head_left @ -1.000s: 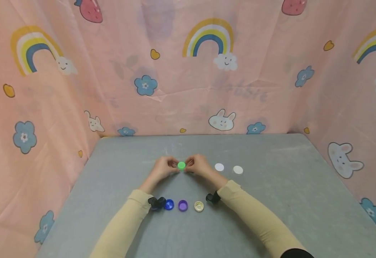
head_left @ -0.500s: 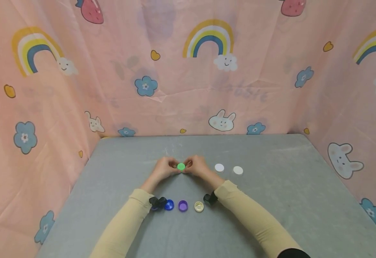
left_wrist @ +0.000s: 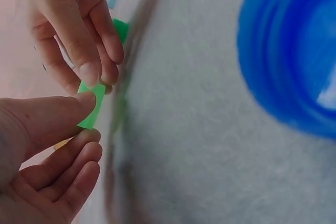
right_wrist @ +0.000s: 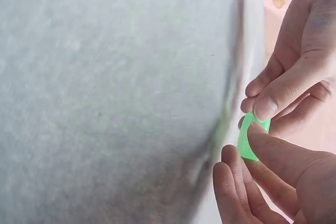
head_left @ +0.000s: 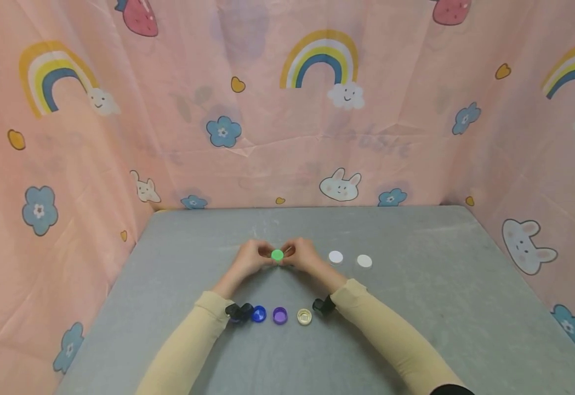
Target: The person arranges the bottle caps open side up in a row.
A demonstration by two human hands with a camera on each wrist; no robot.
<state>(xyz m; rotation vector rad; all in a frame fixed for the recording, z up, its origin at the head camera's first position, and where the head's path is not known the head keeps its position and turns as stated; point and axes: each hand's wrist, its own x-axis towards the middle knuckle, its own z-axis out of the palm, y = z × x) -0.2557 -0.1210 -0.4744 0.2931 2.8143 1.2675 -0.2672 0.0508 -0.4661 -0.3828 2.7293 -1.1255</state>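
A bright green bottle cap [head_left: 277, 254] is held between both hands near the middle of the table. My left hand [head_left: 250, 258] pinches its left side, the thumb lying over the cap [left_wrist: 94, 114] in the left wrist view. From the other side my right hand [head_left: 303, 255] pinches the same cap [right_wrist: 249, 145], fingertips close to the left hand's. Closer to me lie a blue cap [head_left: 258, 314], a purple cap [head_left: 280, 315] and a gold-coloured cap [head_left: 304, 316], hollow sides up. Another blue thing is mostly hidden under the left wrist's black camera.
Two white round caps [head_left: 335, 257] lie right of my right hand on the grey table [head_left: 415, 263]. A darker green patch [left_wrist: 121, 30] shows behind the fingers in the left wrist view; its kind is unclear. Pink printed cloth [head_left: 277, 153] encloses the table's back and sides.
Both hands keep hold of the green cap in almost the same place. My right wrist has shifted very slightly; the caps on the table stay put.
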